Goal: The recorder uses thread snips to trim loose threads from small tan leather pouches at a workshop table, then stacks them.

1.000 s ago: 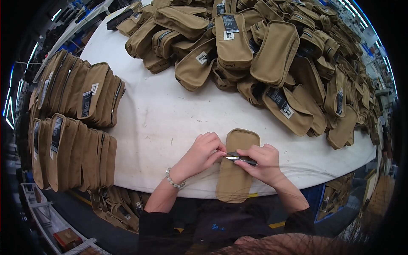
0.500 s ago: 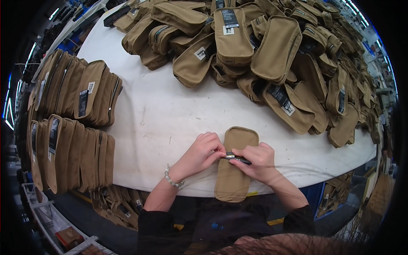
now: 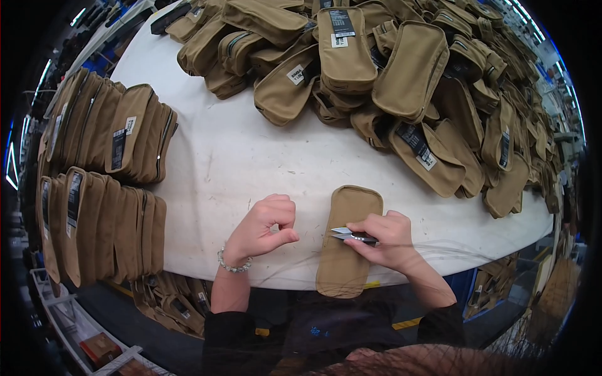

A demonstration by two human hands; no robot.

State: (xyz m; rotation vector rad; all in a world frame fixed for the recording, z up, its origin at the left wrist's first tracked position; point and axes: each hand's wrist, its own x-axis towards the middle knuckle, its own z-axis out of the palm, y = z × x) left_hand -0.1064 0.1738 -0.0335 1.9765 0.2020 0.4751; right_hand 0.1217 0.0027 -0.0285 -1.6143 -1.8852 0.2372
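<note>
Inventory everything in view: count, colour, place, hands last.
Table: one, white, centre.
Single pouch: one, tan, near table edge.
Snips: one, dark, silvery blades, over that pouch.
Heaped pouches: many, overlapping, tan, far and right.
Pouch rows: two, tan, table's left.
Labels: many, black or white, on pouches.
Lower pouches: several, tan, below the table.
Box: one, brown, lower left.
Strip lights: several, white, outer rim.
Bracelet: one, pale, left wrist.
Sleeves: two, black, bottom.
Left hand: one, bare, left of single pouch.
Right hand: one, bare, holding the snips.
</note>
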